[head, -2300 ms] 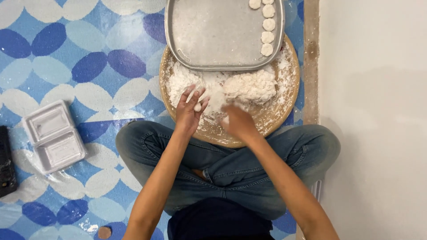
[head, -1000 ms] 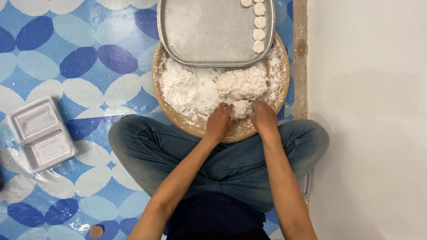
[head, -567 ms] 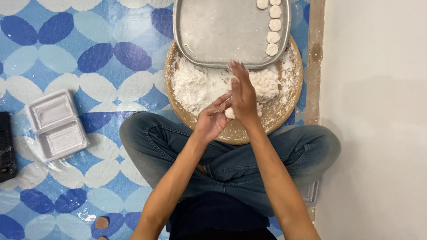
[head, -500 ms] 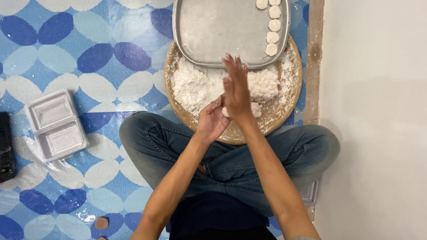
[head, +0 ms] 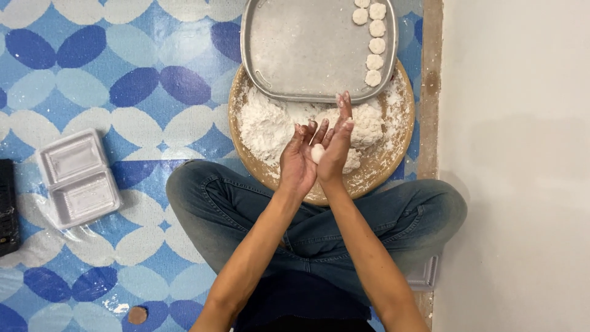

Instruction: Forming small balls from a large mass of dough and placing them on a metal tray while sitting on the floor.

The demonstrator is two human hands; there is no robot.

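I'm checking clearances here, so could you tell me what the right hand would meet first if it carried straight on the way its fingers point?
The right hand points up-frame, so probably the near rim of the metal tray, passing above the dough heap; heights are unclear.

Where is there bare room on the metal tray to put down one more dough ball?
The metal tray is bare across its left and middle, bordered by its rim and the column of dough discs along its right edge. The round board below is crowded with the dough pile; both hands hover over it.
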